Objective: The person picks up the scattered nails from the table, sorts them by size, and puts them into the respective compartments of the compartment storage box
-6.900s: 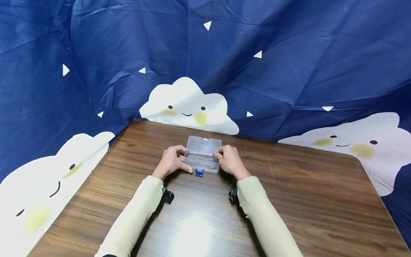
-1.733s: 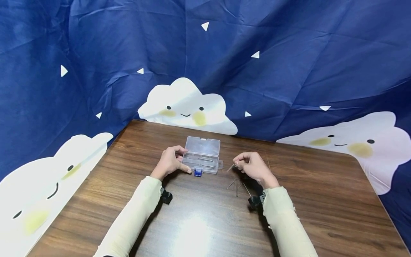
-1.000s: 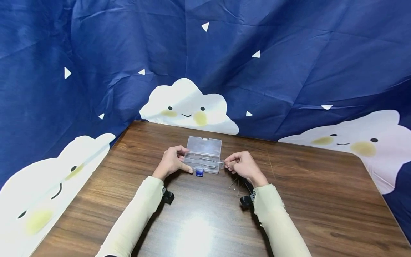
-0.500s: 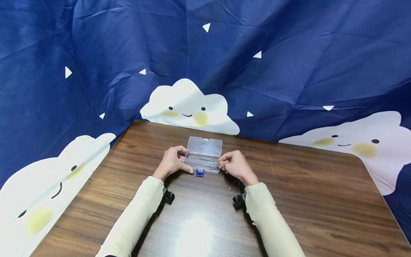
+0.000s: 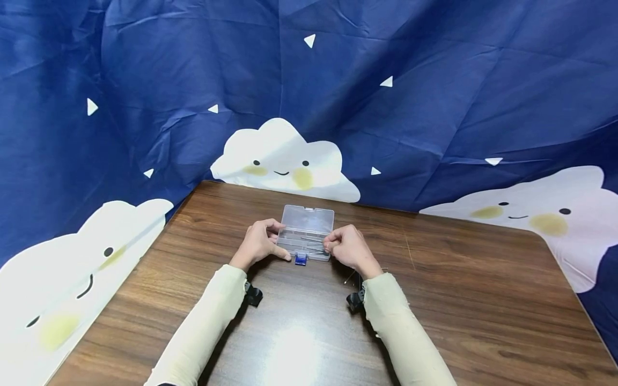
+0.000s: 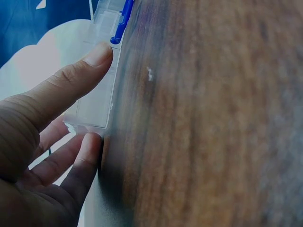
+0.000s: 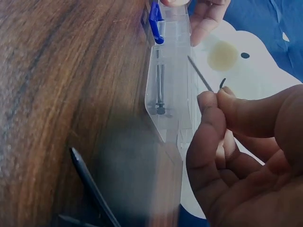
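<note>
A clear plastic box (image 5: 307, 220) with compartments stands with its lid raised and a blue latch (image 5: 301, 259) hanging at its front. My left hand (image 5: 257, 244) grips the box's left end, thumb at the front, as the left wrist view also shows. My right hand (image 5: 348, 248) is over the box's right end. Between thumb and forefinger it pinches a thin metal nail (image 7: 200, 73), whose far end is covered by the fingers. Several nails (image 7: 160, 90) lie inside the box in front and rear compartments.
More loose nails (image 5: 348, 278) lie on the wooden table (image 5: 458, 300), partly under my right wrist; they look dark and blurred in the right wrist view. A blue curtain (image 5: 434, 107) with white clouds hangs behind the table.
My right hand has carried the nail leftward from above the loose nails to the box. More loose nails show on the table than 6.9 s ago. My left hand has stayed on the box.
</note>
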A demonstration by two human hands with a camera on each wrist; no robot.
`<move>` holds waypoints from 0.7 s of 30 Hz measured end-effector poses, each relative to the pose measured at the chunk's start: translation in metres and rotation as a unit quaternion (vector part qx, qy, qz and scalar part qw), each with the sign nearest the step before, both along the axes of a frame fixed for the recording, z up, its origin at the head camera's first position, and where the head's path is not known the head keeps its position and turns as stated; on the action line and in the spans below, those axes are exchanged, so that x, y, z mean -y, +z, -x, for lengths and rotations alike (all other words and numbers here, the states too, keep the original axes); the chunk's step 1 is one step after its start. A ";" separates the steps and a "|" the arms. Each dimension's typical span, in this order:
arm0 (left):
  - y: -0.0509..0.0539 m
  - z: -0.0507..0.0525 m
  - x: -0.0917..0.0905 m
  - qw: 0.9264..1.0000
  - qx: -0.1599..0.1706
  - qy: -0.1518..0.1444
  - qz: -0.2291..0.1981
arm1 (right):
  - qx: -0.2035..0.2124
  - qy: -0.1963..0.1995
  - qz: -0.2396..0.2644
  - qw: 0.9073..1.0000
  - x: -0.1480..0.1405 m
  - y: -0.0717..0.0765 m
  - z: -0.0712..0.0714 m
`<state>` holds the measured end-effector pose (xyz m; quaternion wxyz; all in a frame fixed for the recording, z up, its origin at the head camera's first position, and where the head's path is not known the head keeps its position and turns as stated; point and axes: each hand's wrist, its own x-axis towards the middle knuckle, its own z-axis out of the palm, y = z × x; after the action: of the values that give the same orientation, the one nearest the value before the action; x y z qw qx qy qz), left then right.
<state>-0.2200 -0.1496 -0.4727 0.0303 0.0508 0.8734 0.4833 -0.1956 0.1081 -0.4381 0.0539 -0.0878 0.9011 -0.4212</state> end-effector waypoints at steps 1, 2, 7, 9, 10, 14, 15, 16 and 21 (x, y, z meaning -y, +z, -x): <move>0.000 0.000 0.000 1.000 -0.002 0.000 0.001 | -0.007 0.004 -0.012 1.000 0.001 0.000 0.000; 0.000 0.000 0.000 1.000 -0.003 -0.001 0.002 | -0.012 0.007 -0.021 1.000 0.003 0.000 -0.001; -0.001 0.000 0.000 1.000 -0.005 -0.002 0.002 | -0.023 0.013 -0.061 0.998 0.011 0.000 -0.002; -0.003 0.000 -0.001 1.000 -0.005 -0.003 -0.001 | -0.020 0.009 -0.067 0.998 0.013 -0.001 -0.003; -0.003 0.000 -0.001 1.000 -0.005 -0.003 -0.002 | -0.020 0.008 -0.070 0.997 0.014 -0.001 -0.003; -0.004 0.000 -0.001 1.000 -0.004 -0.003 -0.003 | -0.019 0.003 -0.074 0.997 0.014 -0.001 -0.003; -0.004 0.000 -0.001 1.000 -0.005 -0.003 -0.002 | -0.022 0.003 -0.075 0.997 0.014 -0.001 -0.003; -0.004 0.000 -0.001 1.000 -0.005 -0.004 -0.002 | -0.023 0.003 -0.075 0.997 0.013 -0.001 -0.003; -0.004 -0.001 -0.001 1.000 -0.009 -0.001 -0.002 | -0.032 0.012 -0.070 0.997 0.011 -0.002 -0.003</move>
<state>-0.2189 -0.1488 -0.4764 0.0227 0.0566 0.8727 0.4845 -0.1926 0.0971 -0.4397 0.0357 -0.1081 0.9284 -0.3536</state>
